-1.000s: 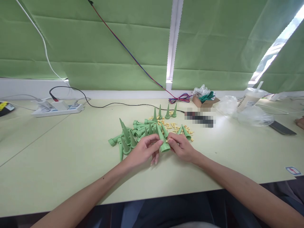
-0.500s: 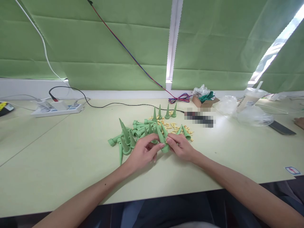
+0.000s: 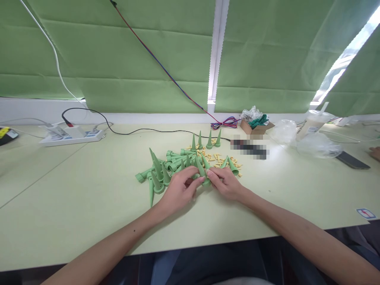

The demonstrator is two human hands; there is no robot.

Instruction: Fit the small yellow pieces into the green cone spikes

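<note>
A green plastic watering spike (image 3: 201,168) stands tilted between my hands, with its tip up and its capped end low. My left hand (image 3: 184,186) grips its lower end between thumb and fingers. My right hand (image 3: 225,183) is closed in a pinch against the spike's right side; whatever lies between those fingertips is hidden. Just beyond and left of my hands lies a pile of green spikes (image 3: 175,158), some upright and some on their sides. Small yellow plastic pieces (image 3: 218,159) are scattered behind my right hand, with a few green spikes (image 3: 233,166) beside them.
Several spikes stand upright (image 3: 209,141) at the back of the pile. A power strip (image 3: 73,136) is at the left. Towards the right are a pixelated dark object (image 3: 249,149), a small cardboard box (image 3: 257,128), a plastic cup (image 3: 310,124) and a dark phone (image 3: 353,160).
The held spike has sunk slightly towards the table and away from me. Both hands stay almost in place around it.
</note>
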